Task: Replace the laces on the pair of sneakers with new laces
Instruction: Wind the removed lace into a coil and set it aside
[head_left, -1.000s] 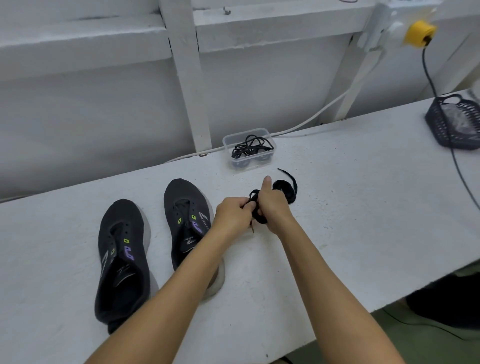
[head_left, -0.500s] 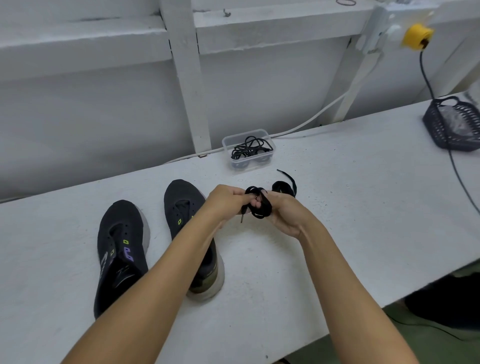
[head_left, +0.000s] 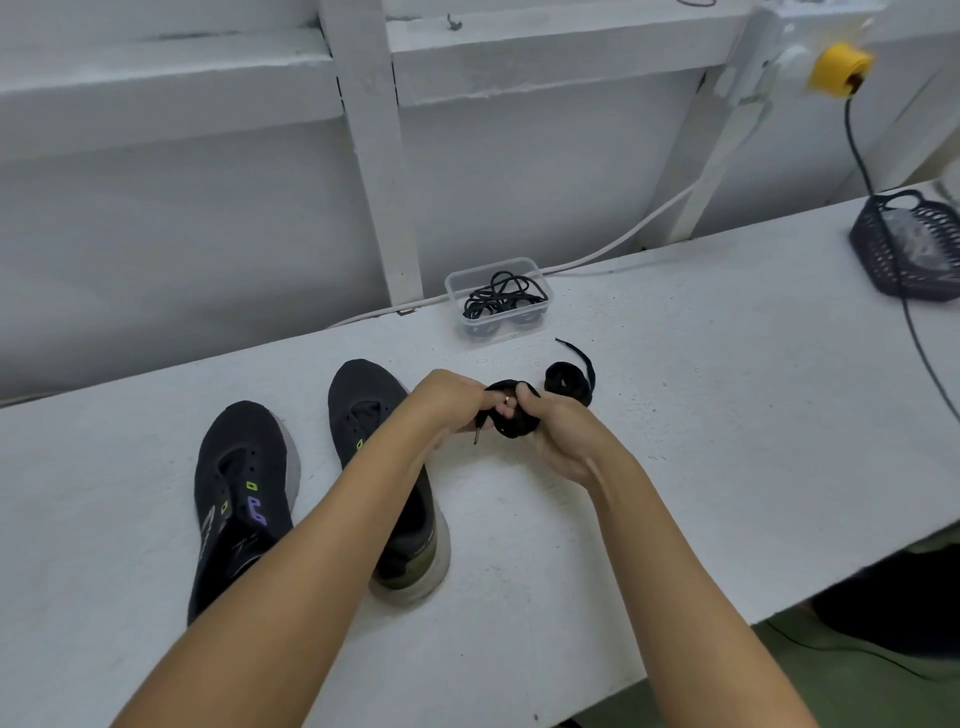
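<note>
While gripped by both hands, left (head_left: 449, 402) and right (head_left: 553, 423), fingers curled round it: bundled black lace (head_left: 511, 418), above tabletop (head_left: 727, 415), tip hanging down. Sneakers (head_left: 241, 499) side by side left, toes pointing away. Second coiled lace (head_left: 566, 382) just beyond. Clear box of laces (head_left: 498, 299) farther back.

White bench (head_left: 701, 415) carrying: two black sneakers (head_left: 241, 499) (head_left: 374, 415) side by side (laceless), clear tub (head_left: 497, 299) of black laces at rear, coiled lace (head_left: 566, 382) just beside tub, dark basket (head_left: 909, 249) far right.
</note>
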